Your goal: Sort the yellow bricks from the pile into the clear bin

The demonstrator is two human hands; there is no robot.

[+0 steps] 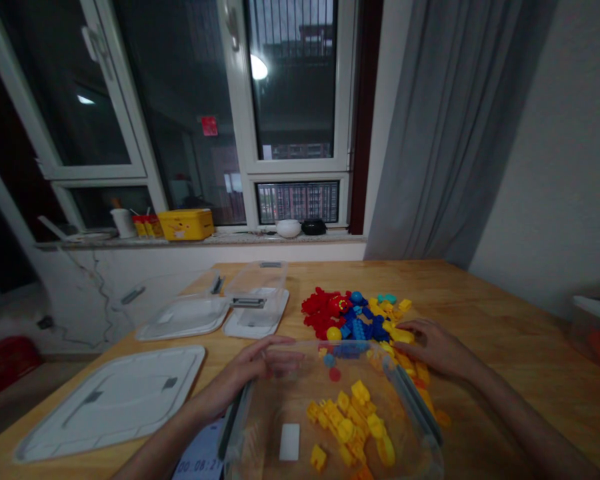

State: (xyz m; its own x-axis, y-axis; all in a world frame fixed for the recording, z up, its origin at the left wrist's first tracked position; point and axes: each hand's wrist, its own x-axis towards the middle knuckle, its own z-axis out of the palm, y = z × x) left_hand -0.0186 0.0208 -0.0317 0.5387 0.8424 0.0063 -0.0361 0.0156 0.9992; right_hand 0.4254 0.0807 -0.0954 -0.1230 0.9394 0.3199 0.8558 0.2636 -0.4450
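So the right hand [433,347] is sitting on the near edge of the toy brick pile [360,317], fingers curled loosely over a yellow brick [401,335]. Can't tell whether it's actually pinching that brick or just lying on it. The left hand [260,363] is resting flat and relaxed against the far left rim of the clear plastic bin [420,417], not gripping anything.

The pile is lying on the wooden table [505,320] just past the bin, right between the two hands and a bit farther out. It's roughly grouped: red bricks on the left, blue in the middle, yellow plus a couple of teal ones on the right. Inside the bin, a cluster of yellow bricks [350,423] is already sitting on the bottom.
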